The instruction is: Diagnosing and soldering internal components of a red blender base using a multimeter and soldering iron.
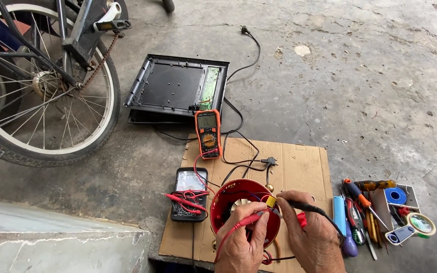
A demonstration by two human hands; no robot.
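My left hand (241, 242) pinches a red meter probe (249, 220), its tip against a small yellow part (271, 201) at the rim of a round red appliance base (228, 194). Gripping a black probe (302, 206), my right hand (312, 237) touches it to the same yellow part. Both hands rest over the red base on a sheet of cardboard (299, 162). An orange digital multimeter (208, 132) lies at the cardboard's far edge, with red and black leads running to the probes.
A black analogue meter (190, 194) with red leads lies left of the base. An opened black flat casing (175, 88) sits further back. A bicycle wheel (41, 91) stands at the left. Screwdrivers, tape rolls and pliers (375, 210) lie at the right. A concrete step (51, 242) is near left.
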